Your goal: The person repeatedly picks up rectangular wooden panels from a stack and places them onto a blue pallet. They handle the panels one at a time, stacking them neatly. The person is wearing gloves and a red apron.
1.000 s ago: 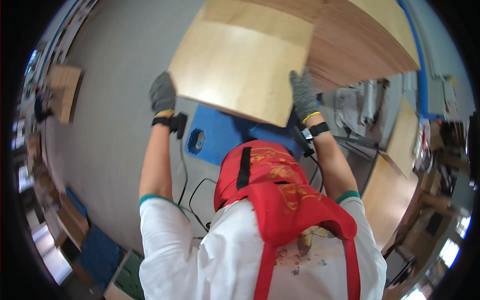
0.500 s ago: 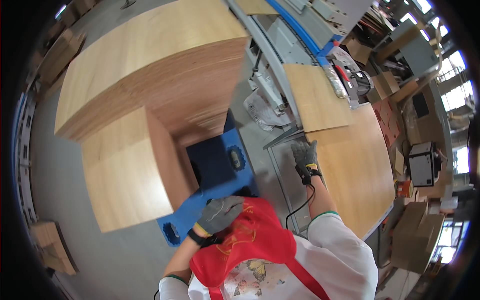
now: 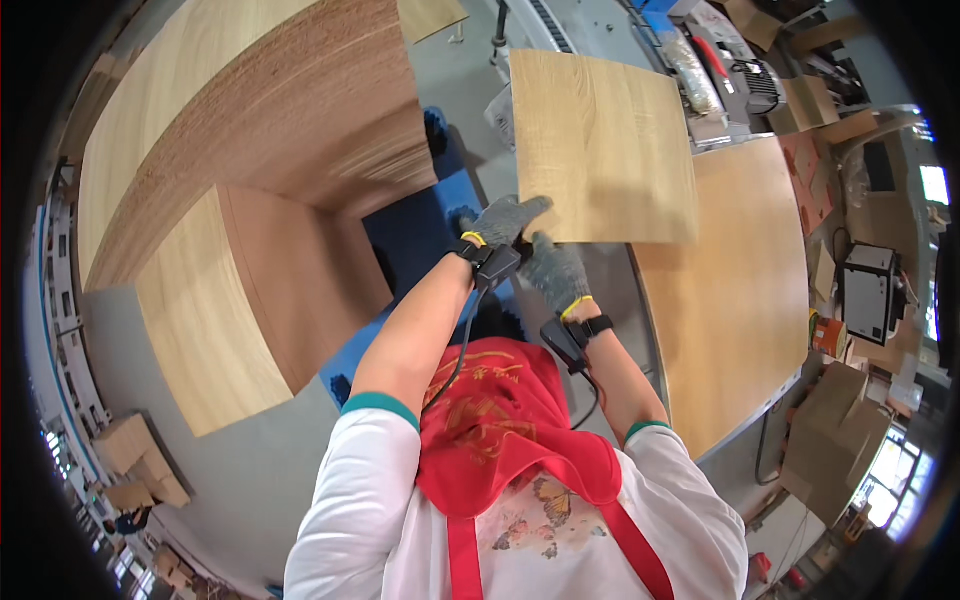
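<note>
A square light wood-grain board [image 3: 605, 140] hangs tilted over the gap to the left of the worktable, its right side above the tabletop. My left hand [image 3: 507, 220], in a grey knit glove, grips the board's near left corner. My right hand [image 3: 557, 273], gloved the same way and slightly blurred, holds the near edge close beside it; its fingertips are partly hidden at the edge. Left of my hands, stacked wood-grain panels form a large block [image 3: 300, 110] and a lower block [image 3: 205, 320] on a blue plastic pallet [image 3: 452, 195].
A worktable [image 3: 735, 300] with a smooth wood-coloured top stands at right. Behind it are a machine with a motor [image 3: 757, 85] and a wrapped roll [image 3: 690, 75]. Cardboard boxes [image 3: 835, 430] sit at the far right. Part of a conveyor frame [image 3: 545, 25] shows beyond the board.
The board has come off the worktable, moving left and toward me. My left hand has left the red apron and reached the board's corner; my right hand has moved left from the table edge.
</note>
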Tool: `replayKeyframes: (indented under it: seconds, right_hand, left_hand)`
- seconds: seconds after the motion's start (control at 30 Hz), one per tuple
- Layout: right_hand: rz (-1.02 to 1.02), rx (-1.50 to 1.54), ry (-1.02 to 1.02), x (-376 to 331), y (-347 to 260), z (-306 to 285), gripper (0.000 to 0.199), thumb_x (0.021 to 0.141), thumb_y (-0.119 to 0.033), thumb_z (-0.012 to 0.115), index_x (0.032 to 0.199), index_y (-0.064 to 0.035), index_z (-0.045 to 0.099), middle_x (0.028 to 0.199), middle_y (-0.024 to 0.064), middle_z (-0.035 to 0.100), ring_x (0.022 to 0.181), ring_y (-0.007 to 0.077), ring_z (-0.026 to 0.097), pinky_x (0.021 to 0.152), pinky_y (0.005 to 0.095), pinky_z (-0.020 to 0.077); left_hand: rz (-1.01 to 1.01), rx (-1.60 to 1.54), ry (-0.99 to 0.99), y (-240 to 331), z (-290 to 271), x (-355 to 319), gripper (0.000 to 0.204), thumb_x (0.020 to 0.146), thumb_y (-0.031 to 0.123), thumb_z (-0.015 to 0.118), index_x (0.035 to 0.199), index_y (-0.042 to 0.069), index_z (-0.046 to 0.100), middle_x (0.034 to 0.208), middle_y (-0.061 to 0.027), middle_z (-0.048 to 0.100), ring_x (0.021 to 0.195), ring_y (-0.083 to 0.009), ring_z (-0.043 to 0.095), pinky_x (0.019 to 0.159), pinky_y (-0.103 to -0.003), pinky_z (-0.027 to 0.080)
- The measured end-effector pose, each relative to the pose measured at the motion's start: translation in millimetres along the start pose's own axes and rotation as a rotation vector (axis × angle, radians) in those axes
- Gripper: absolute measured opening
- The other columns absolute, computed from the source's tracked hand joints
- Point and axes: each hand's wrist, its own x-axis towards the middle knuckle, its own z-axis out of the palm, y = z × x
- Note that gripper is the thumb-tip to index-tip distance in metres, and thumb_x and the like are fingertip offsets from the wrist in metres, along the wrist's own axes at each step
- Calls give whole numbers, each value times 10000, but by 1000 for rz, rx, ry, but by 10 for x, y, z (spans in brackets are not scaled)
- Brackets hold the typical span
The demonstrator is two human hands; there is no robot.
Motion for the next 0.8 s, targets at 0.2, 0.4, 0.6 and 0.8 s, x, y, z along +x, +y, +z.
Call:
replayKeyframes:
  seconds: [0.2,0.4,0.6,0.8]
  right_hand:
    - [-406,-230,288,-432,-347,-1009,399,938,-313,579,1228,-40,583,1207,186,622,1078,316,620,898,389,498]
    - [110,-295,217,-684,-486,-1184,684,903,-536,592,1281,31,535,1127,129,629,980,223,599,859,350,490]
    - [20,-144,60,-1066,-322,150,414,903,-328,668,1124,19,622,948,58,664,803,128,602,726,294,510]
    - [-64,-65,-300,-1425,-887,2015,272,903,-190,678,1089,7,649,955,34,678,812,102,613,712,274,514]
  left_hand:
    - [240,486,201,64,-197,-619,450,879,391,642,1028,-34,650,829,-134,675,745,-219,622,676,-374,480]
    - [265,506,307,378,-529,-2024,381,900,355,616,945,-21,655,700,-101,589,648,-164,526,609,-352,439]
    - [343,527,424,743,-1141,-3930,269,829,147,686,1063,21,642,942,-146,635,827,-263,615,728,-377,494]
    - [628,43,1459,-394,-2202,-5001,296,918,44,593,1204,1,532,941,-52,599,785,-112,553,695,-256,496]
